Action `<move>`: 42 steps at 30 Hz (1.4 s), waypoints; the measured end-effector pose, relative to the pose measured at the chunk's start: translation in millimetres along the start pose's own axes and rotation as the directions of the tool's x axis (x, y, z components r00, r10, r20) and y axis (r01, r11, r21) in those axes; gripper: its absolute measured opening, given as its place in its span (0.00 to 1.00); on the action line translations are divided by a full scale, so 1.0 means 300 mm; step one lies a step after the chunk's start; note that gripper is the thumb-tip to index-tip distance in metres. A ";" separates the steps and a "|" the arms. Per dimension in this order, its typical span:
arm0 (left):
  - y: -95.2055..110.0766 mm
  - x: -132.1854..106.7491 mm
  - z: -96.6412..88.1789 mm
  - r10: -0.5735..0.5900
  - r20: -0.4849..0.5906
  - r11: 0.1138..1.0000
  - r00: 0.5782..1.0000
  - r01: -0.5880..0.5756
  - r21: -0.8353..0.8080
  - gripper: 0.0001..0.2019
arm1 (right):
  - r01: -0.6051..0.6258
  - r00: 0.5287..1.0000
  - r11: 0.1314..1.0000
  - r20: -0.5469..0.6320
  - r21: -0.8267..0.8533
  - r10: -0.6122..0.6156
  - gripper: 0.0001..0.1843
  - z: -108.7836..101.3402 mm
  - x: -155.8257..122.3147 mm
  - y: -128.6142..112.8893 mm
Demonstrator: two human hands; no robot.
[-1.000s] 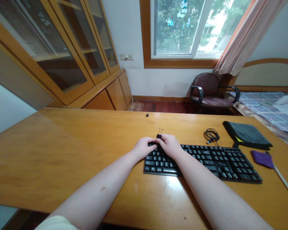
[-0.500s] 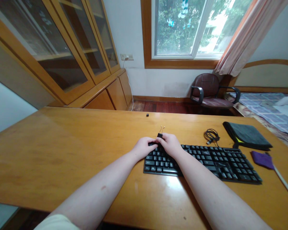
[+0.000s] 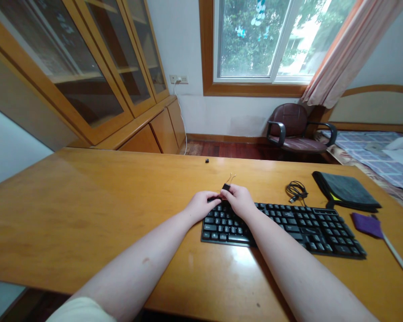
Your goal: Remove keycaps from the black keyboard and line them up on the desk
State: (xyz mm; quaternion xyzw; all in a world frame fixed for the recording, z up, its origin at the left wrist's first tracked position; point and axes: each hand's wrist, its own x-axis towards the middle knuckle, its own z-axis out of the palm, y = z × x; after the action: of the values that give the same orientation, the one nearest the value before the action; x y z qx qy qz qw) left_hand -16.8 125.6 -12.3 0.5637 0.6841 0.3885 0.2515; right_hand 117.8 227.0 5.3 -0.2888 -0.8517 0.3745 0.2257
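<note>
A black keyboard (image 3: 289,228) lies on the desk in front of me. My left hand (image 3: 201,205) grips its upper left corner, fingers along the back edge and thumb over the top keys. Just beside it, my right hand (image 3: 240,199) pinches a small black keycap puller (image 3: 226,186) above the top left keys. Two thin wire prongs stick up from the puller, tilted slightly right. The puller's lower end is mostly hidden by my fingers. A loose black keycap (image 3: 207,160) sits near the desk's far edge.
Right of my hands lie a coiled black cable (image 3: 296,191), a folded dark grey cloth (image 3: 347,190) and a purple cloth-headed brush (image 3: 367,224) with a white handle. The wooden desk (image 3: 87,214) stretches left. Beyond it stand a chair (image 3: 290,123) and a glass-door cabinet (image 3: 127,107).
My right hand has shifted slightly right and up, and the keycap puller tilts more to the right. My left hand stays on the keyboard's corner.
</note>
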 end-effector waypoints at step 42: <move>0.010 -0.008 -0.007 -0.049 -0.142 0.939 0.989 -0.003 -0.343 0.15 | 0.163 0.987 0.962 -0.040 0.219 -0.158 0.11 0.003 -0.001 0.020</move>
State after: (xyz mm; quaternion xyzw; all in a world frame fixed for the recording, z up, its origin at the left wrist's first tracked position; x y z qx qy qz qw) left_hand -16.2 122.9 -8.8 0.4727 0.6297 0.5394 0.2985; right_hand 119.3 229.8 0.2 -0.1962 -0.8225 0.4446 0.2956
